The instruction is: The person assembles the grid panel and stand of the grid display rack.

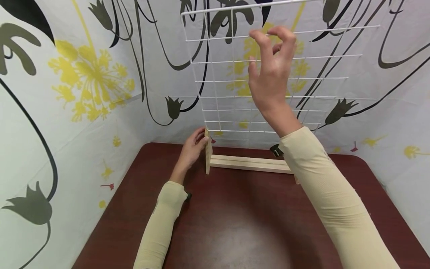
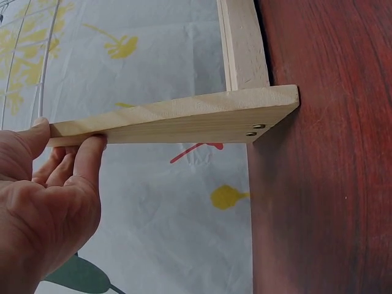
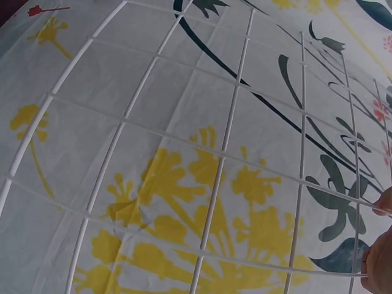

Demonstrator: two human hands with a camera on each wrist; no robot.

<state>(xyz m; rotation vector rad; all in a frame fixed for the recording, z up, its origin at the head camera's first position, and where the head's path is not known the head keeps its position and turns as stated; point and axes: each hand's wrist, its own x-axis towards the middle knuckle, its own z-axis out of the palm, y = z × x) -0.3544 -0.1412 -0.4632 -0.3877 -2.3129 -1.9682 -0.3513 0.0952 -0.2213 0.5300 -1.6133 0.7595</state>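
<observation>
My left hand [image 1: 194, 147] pinches the upper end of an upright wooden side board [image 1: 208, 157] at the left of a pale wooden stand. In the left wrist view, thumb and fingers grip that board [image 2: 177, 116] from both sides, and two screw heads [image 2: 255, 130] show near its foot. A wooden crossbar [image 1: 250, 163] runs right from it; my right forearm partly hides the far end. Above the stand, my right hand [image 1: 273, 74] holds a white wire grid [image 1: 215, 96] upright by its wires, fingertips [image 3: 383, 202] showing at the right wrist view's edge. The grid's lower edge is close over the stand.
The stand is near the back edge of a dark red-brown table [image 1: 235, 224]. Behind and beside the table hangs a pale sheet [image 1: 111, 157] with yellow and grey-green flower prints. The grid's top reaches the upper edge of the head view.
</observation>
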